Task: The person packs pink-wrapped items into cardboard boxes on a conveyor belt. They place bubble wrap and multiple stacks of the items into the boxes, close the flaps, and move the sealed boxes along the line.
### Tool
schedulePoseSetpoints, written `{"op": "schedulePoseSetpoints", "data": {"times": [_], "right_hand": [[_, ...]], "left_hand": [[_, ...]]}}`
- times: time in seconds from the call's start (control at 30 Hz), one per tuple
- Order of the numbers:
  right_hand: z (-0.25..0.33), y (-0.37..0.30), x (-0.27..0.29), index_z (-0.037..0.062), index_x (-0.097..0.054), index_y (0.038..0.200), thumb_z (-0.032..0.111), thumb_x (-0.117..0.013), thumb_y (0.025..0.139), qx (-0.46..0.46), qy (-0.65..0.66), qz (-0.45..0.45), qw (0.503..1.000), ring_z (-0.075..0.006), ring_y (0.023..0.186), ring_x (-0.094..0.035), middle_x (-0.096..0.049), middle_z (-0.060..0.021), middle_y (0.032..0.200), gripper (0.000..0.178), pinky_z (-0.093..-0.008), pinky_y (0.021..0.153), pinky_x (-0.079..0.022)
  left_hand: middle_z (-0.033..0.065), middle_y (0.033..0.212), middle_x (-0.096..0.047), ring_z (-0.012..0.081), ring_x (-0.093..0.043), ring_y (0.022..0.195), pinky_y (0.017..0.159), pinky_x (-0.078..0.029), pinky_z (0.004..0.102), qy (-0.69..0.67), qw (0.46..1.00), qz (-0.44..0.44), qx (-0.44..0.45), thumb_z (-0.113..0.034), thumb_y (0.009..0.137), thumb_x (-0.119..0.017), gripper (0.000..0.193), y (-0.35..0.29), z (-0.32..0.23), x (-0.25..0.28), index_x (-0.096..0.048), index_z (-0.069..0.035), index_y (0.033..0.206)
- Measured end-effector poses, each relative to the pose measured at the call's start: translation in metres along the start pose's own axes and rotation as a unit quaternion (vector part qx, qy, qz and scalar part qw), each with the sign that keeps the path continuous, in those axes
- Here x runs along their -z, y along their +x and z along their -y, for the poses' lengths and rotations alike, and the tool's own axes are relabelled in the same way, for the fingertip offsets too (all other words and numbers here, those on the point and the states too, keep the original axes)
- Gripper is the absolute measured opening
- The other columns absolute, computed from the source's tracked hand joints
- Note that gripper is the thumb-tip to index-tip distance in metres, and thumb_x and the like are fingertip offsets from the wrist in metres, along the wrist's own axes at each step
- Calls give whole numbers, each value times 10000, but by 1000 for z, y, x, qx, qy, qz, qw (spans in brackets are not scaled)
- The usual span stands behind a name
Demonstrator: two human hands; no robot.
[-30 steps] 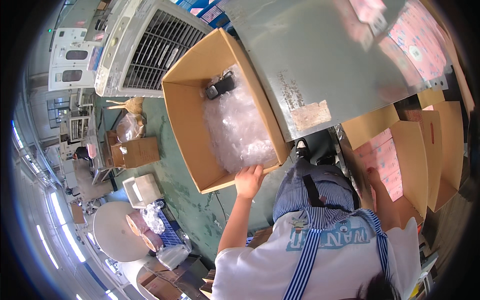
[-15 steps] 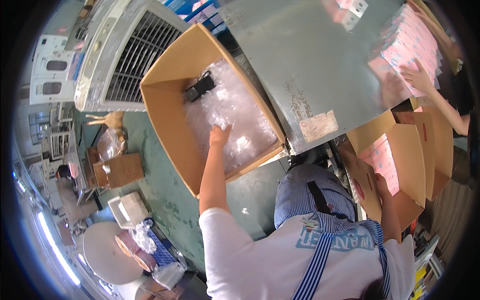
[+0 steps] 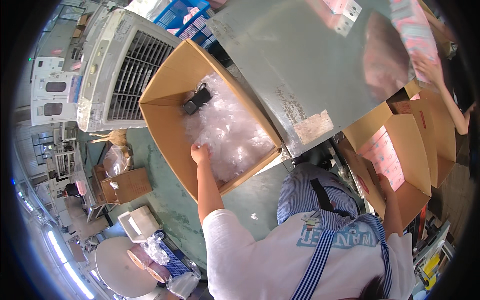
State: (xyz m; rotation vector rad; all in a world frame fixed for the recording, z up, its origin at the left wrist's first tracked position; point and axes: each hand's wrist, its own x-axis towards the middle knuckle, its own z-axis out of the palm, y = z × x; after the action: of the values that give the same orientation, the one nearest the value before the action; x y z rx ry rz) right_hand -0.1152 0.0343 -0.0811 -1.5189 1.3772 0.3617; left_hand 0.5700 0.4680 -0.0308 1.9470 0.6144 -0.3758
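My left hand (image 3: 201, 153) reaches into a deep open cardboard box (image 3: 167, 112) at the middle left. Its fingers are closed on the near-left part of a heap of clear plastic bags (image 3: 232, 135). A small black device (image 3: 197, 100) with a strap lies on the bags near the far wall. On the right, my right hand (image 3: 385, 184) is inside a second carton (image 3: 412, 150), against its left flap (image 3: 361, 172). Pink printed packs (image 3: 384, 155) stand in a row beside that hand. The flap and packs hide most of its fingers.
A grey metal table (image 3: 280, 60) adjoins the box. Across it, a co-worker's hand (image 3: 430, 70) holds pink printed sheets (image 3: 415, 32). An air cooler (image 3: 135, 65) and a blue basket (image 3: 185, 17) stand beyond the box. Rolls (image 3: 142, 257) lie at the lower left.
My left hand has moved left and toward me across the plastic bags. The co-worker's pink sheets have lifted and shifted to the far right. My right hand stays by the flap.
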Motion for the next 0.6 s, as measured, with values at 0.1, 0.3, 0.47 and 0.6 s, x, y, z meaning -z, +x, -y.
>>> {"op": "schedulePoseSetpoints", "data": {"times": [0.1,0.3,0.47,0.6], "right_hand": [[53,-1,6,0,-633,1031,81,-527,898,80,-127,-73,986,-176,864,-617,-660,-116,929,187,-323,757,-493],[202,0,1,5,-622,1034,24,-563,908,342,112,-244,901,-165,934,-604,-623,-67,1002,140,-288,860,-497],[319,-107,12,65,-478,1308,115,-568,946,347,468,-9,813,-128,1127,-496,-567,-50,1150,376,-296,962,-410],[243,-76,58,36,-509,1261,81,-574,938,282,487,-117,818,-126,863,-600,-632,-37,929,333,-260,800,-485]], "left_hand": [[5,815,-598,122,-577,652,564,-506,287,-167,983,54,-62,-2,823,-635,340,-52,-42,10,-518,-156,1102],[-21,797,-593,94,-577,708,555,-483,250,-229,907,283,-209,-60,869,-667,297,-257,-117,-109,-512,-123,1114],[-5,785,-615,73,-571,678,560,-465,217,-154,798,541,-216,-16,878,-645,324,-409,-83,-226,-518,-65,1172],[36,889,-667,74,-606,738,606,-473,203,-60,752,626,-198,36,858,-641,394,-487,-56,-276,-494,-30,1217]]}}
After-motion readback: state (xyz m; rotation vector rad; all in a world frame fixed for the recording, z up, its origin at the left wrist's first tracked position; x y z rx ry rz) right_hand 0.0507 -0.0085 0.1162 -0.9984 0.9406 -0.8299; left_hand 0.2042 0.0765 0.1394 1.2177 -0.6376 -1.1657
